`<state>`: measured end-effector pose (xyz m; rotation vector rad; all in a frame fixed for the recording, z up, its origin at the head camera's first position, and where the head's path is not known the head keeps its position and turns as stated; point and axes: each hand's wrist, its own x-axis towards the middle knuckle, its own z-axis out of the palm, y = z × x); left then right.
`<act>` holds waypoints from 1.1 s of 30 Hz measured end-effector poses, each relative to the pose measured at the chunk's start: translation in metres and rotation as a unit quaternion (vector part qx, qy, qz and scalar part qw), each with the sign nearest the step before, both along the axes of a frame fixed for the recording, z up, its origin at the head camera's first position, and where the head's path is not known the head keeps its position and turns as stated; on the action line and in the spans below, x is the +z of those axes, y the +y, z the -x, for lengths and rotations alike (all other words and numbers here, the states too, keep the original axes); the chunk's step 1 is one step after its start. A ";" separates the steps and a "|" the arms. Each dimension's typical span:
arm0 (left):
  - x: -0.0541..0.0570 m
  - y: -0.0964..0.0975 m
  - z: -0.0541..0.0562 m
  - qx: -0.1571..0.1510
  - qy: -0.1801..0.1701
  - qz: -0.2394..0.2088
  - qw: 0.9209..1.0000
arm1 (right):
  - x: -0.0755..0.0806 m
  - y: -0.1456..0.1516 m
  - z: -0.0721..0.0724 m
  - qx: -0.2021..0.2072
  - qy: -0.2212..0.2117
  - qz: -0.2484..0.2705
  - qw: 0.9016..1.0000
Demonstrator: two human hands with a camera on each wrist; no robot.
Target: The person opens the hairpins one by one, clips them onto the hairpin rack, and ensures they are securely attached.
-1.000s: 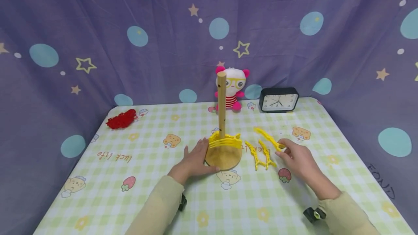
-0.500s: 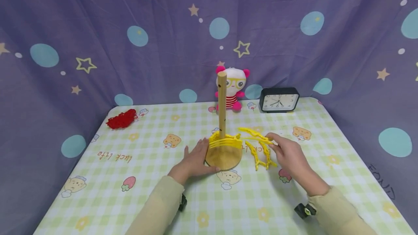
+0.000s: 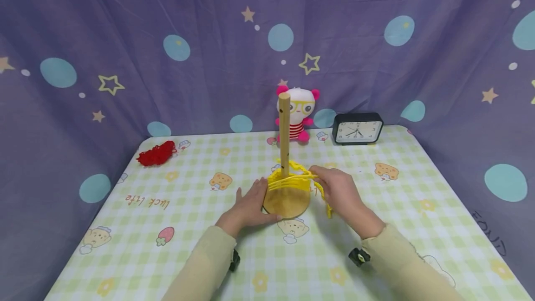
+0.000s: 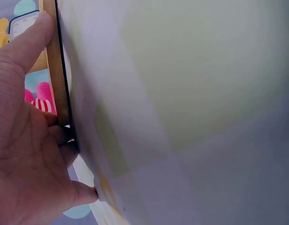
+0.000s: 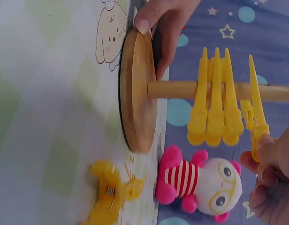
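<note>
A wooden stand has a round base (image 3: 286,206) and an upright pole (image 3: 284,138). My left hand (image 3: 248,207) holds the base at its left side, thumb at the front edge and fingers farther round. Three yellow banana hair clips (image 5: 216,115) sit side by side round the lower pole. In my right hand (image 3: 340,192), thumb and fingers pinch the hinged end of another yellow banana hair clip (image 5: 258,105); its two arms are spread, one on each side of the pole above the others. One more yellow clip (image 5: 107,192) lies on the table, partly hidden by the right hand in the head view.
Behind the stand sits a panda plush (image 3: 297,115), with a black desk clock (image 3: 357,128) to its right. A red stringy bundle (image 3: 157,153) lies at the far left of the checked table (image 3: 188,264). A purple curtain (image 3: 209,87) hangs behind.
My right hand has moved left with its banana hair clip, from beyond the one on the table to the pole, and the clip's arms are now round it. The left hand stays put.
</note>
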<state>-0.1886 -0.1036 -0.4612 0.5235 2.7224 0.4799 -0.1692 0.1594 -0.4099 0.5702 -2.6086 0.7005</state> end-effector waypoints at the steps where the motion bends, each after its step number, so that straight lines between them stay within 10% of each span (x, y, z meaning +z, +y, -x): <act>1: 0.000 0.000 0.000 0.000 0.000 0.000 1.000 | 0.000 -0.003 0.002 0.006 0.014 -0.003 1.000; 16: -0.003 0.002 0.001 0.003 -0.004 0.002 1.000 | 0.002 -0.012 0.003 0.034 -0.020 -0.032 0.999; 33: 0.001 -0.001 0.001 0.001 -0.003 0.002 1.000 | -0.021 0.046 -0.016 -0.052 -0.133 -0.012 0.990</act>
